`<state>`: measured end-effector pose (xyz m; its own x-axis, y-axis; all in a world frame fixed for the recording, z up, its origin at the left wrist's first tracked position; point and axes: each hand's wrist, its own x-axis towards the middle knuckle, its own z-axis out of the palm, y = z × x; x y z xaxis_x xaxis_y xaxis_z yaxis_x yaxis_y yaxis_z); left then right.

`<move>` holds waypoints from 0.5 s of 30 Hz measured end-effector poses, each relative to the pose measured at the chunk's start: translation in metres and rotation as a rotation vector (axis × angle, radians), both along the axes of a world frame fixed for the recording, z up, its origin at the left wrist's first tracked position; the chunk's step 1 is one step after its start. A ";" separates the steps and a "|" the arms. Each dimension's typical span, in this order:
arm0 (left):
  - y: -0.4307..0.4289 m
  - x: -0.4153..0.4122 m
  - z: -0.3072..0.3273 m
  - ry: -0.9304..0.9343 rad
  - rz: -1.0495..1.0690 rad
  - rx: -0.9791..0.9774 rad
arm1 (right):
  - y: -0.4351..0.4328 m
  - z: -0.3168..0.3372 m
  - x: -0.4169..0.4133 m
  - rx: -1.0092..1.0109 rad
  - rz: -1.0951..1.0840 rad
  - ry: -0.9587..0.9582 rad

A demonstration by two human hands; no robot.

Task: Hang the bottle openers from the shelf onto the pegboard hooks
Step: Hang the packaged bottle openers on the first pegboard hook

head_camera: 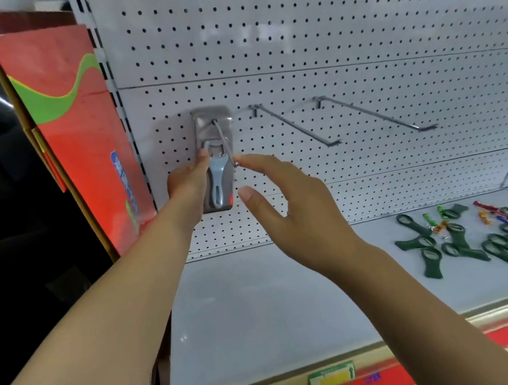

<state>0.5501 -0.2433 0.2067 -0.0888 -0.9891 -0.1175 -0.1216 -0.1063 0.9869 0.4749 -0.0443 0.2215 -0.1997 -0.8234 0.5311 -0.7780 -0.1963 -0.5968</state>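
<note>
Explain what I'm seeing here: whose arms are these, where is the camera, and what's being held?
No machine here: a person works bare-handed, and the single picture comes from a camera on their head, looking forward and down. The left hand grips a packaged bottle opener, whose top is threaded on the leftmost hook of the white pegboard. The right hand is open, its forefinger at that hook's tip. Beside it two more hooks are bare. On the shelf at right lie green bottle openers and a few small colourful ones.
</note>
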 end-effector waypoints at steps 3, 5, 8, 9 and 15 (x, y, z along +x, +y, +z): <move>-0.013 -0.003 -0.004 -0.032 0.021 -0.025 | 0.001 0.000 0.001 0.011 -0.012 0.028; -0.019 -0.004 -0.005 -0.071 0.054 -0.055 | 0.002 0.000 0.001 0.017 -0.021 0.044; -0.026 -0.003 -0.010 -0.155 0.098 -0.138 | 0.004 -0.002 0.001 0.019 -0.038 0.050; -0.024 -0.001 -0.012 -0.171 0.097 -0.170 | 0.005 -0.003 0.000 0.021 -0.043 0.042; 0.013 0.025 -0.042 -0.366 -0.026 -0.462 | 0.014 -0.025 -0.008 0.047 -0.096 0.029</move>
